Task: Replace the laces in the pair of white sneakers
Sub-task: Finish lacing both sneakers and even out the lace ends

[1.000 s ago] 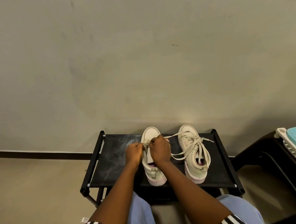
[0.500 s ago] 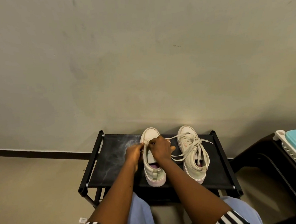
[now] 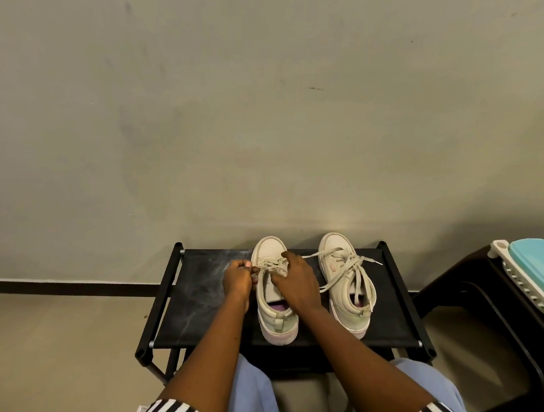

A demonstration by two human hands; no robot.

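Left hand [image 3: 237,279]: fingers curled and narrow, pinching one strand of the lace [image 3: 269,265] just beside the outer edge of the left sneaker [image 3: 268,250].
Lace: flat, soft and light. It will probably slip through eyelets easily and go slack if released, so it is best held close to its stiff tip and kept under gentle tension.
Left sneaker: stands upright on its sole, toe towards the wall, only its toe-end rows laced. It looks light with a firm sole, so it may slide when the lace is pulled and is best steadied at the eyelet flaps or heel.
Right hand [image 3: 296,282]: lies over the sneaker's tongue, fingers curled on the lace near the toe-end eyelets. The exact pinch is partly hidden.
Right sneaker [image 3: 335,246]: just beside the first, upright and apart from both hands. Its second lace [image 3: 357,264] is threaded, with loose ends trailing over the shoe.
Desk [image 3: 191,306]: low black frame with a dark fabric top, dusty in places. The fabric probably gives a little under pressure.
Floor [image 3: 50,346]: pale and plain.
Wall [image 3: 258,111]: bare and greyish, right behind the desk.
Dark stand [image 3: 460,289]: at the right, near the desk.
White tray [image 3: 503,265]: on the stand, holding something teal.
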